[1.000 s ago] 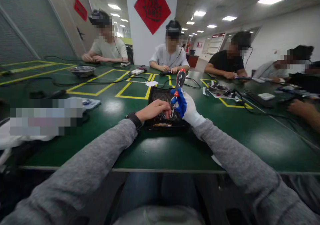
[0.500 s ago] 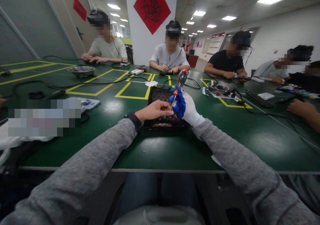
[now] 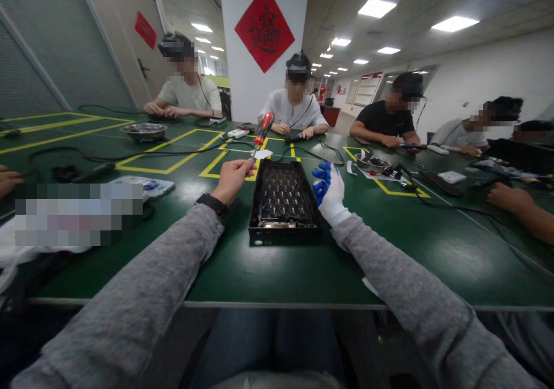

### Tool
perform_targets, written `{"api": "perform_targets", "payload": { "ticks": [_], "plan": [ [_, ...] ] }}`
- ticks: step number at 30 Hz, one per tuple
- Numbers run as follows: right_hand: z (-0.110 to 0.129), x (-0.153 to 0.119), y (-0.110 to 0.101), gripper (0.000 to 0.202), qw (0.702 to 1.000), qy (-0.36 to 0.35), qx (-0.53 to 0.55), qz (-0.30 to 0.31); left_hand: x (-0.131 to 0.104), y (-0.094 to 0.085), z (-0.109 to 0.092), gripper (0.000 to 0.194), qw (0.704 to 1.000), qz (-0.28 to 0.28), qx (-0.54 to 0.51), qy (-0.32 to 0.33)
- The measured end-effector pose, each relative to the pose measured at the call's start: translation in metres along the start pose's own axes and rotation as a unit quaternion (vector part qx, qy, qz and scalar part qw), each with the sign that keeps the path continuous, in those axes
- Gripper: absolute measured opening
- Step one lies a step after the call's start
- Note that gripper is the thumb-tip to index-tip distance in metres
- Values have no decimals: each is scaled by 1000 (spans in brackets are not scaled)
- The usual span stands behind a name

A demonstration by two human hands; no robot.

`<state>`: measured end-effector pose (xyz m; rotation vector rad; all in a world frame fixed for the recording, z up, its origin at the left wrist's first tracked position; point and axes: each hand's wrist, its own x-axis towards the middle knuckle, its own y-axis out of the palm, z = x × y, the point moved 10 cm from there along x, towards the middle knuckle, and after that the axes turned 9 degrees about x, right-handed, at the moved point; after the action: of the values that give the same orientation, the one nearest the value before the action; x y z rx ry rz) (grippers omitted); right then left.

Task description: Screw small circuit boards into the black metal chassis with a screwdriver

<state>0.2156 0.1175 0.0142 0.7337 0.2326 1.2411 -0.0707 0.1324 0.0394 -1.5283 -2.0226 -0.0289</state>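
My left hand (image 3: 235,179), bare and with a dark wristband, pinches the metal shaft end of a red-handled screwdriver (image 3: 264,130). The handle points up and away, beyond the left side of a black tray-like case (image 3: 255,204). Rows of small shiny shapes show inside the case, which lies flat on the green table. At the case's right edge is my right hand (image 3: 329,190) in a white and blue glove. Its fingers are apart and slightly curled, with nothing in them.
A metal bowl (image 3: 145,131) stands at the far left, another bowl (image 3: 371,163) at the right amid small parts. Black cables (image 3: 86,157) cross the table. Several people sit around it. A plastic bag (image 3: 78,213) lies at the left.
The screwdriver has gone from my right hand to my left. My left hand has moved left off the case, and my right hand has opened and drawn slightly right. The view has tilted up slightly.
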Motion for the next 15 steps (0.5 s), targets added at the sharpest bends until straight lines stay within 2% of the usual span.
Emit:
{"api": "perform_targets", "payload": {
  "ticks": [3,6,9,12,15],
  "plan": [
    [-1,1,-9,38,999,-9,-16,-28,-2,-14,39,32,983,-21,158,-87],
    [1,0,-11,36,999,-22,-30,-32,-8,-20,68,30,970,-6,186,-154],
    [3,-3,-10,34,998,-37,-39,-33,-10,-14,70,30,954,72,259,-133],
    [12,-9,-6,33,997,-59,-38,-39,-14,-6,61,39,912,147,373,-88],
    [36,-8,10,35,995,-97,-27,-21,-16,0,49,44,869,161,467,-32]
  ]
}}
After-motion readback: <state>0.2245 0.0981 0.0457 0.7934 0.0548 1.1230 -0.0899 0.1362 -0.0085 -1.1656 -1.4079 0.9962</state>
